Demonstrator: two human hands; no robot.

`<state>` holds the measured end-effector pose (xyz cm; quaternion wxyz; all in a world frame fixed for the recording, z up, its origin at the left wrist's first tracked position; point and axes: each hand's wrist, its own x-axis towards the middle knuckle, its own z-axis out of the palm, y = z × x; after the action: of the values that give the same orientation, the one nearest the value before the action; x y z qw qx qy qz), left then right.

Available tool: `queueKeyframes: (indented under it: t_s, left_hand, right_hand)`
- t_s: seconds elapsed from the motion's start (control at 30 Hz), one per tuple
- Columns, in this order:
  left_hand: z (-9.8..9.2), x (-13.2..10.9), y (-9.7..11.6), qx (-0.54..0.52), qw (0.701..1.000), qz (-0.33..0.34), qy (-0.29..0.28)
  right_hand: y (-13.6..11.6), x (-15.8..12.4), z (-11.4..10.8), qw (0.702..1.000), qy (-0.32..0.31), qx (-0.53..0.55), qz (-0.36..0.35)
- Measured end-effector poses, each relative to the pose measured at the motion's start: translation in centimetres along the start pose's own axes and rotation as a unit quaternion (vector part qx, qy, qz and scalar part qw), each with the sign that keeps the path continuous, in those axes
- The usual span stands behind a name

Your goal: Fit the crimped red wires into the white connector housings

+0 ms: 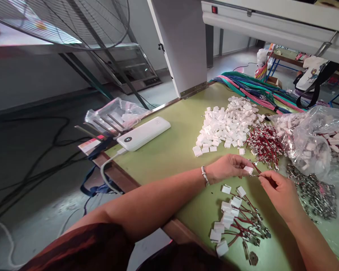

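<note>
Your left hand (pixel 228 167) pinches a white connector housing (pixel 248 170); your right hand (pixel 281 192), at its four o'clock, pinches a red wire (pixel 255 168) (tip unclear): skewed pushing could bend it.

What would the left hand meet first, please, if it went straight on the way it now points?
The right hand, most likely, just past the white connector held by the left hand, though depth is unclear.
</note>
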<state>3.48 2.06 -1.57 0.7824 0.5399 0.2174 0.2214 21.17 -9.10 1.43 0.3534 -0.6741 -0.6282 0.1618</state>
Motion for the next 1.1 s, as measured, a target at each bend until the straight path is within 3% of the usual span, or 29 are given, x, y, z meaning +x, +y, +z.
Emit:
queueKeyframes:
  t_s: [0.3, 0.43, 0.6, 0.83, 1.1]
  left_hand:
    - [0.1, -0.1, 0.2, -0.032, 0.999, -0.011, -0.025]
    - [-0.1, -0.1, 0.0, -0.021, 0.999, -0.003, -0.035]
    - [-0.1, -0.2, 0.1, 0.017, 0.998, 0.009, -0.054]
    - [0.1, -0.3, 0.3, 0.078, 0.992, 0.046, -0.085]
    - [0.0, -0.3, -0.1, 0.065, 0.991, 0.061, -0.104]
  right_hand:
    - [0.8, -0.2, 0.1, 0.985, 0.05, -0.133, -0.099]
    - [0.7, -0.3, 0.1, 0.986, 0.007, -0.14, -0.089]
    - [0.1, -0.1, -0.2, 0.993, -0.107, 0.013, 0.049]
    - [-0.2, 0.4, -0.5, 0.902, -0.21, 0.228, 0.301]
    - [-1.2, 0.7, -0.6, 0.832, -0.255, 0.321, 0.374]
